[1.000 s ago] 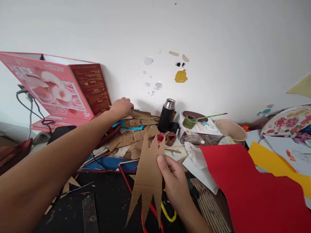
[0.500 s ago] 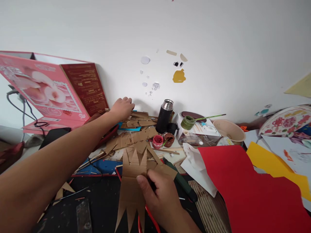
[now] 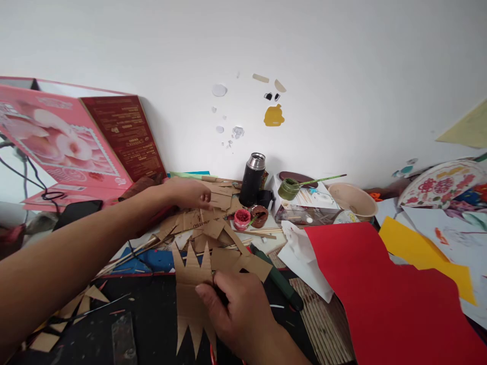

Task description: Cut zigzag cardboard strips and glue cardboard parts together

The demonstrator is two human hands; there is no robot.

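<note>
My right hand (image 3: 243, 309) grips the right edge of a piece of brown cardboard (image 3: 194, 279), thumb in front. Pointed teeth are cut into its upper and lower ends, and it stands above the black work surface (image 3: 155, 314). Below it a bit of a red thing (image 3: 213, 353) peeks out, mostly hidden. Farther off, my left hand (image 3: 188, 192) hangs over a heap of cardboard scraps (image 3: 198, 218), its fingers bent downward and largely hidden. Whether it holds a scrap does not show.
Right of the heap stand a black flask (image 3: 251, 180), a red paint jar (image 3: 242, 219), a brown jar (image 3: 259, 215) and a green jar (image 3: 288, 188) with a brush. A dark green tool (image 3: 281, 284) lies beside red paper (image 3: 384, 284). A pink box (image 3: 64, 142) leans at left.
My left hand has come away from the wall, down over the cardboard heap. My right hand and the toothed cardboard have shifted slightly left in view, as has the whole scene.
</note>
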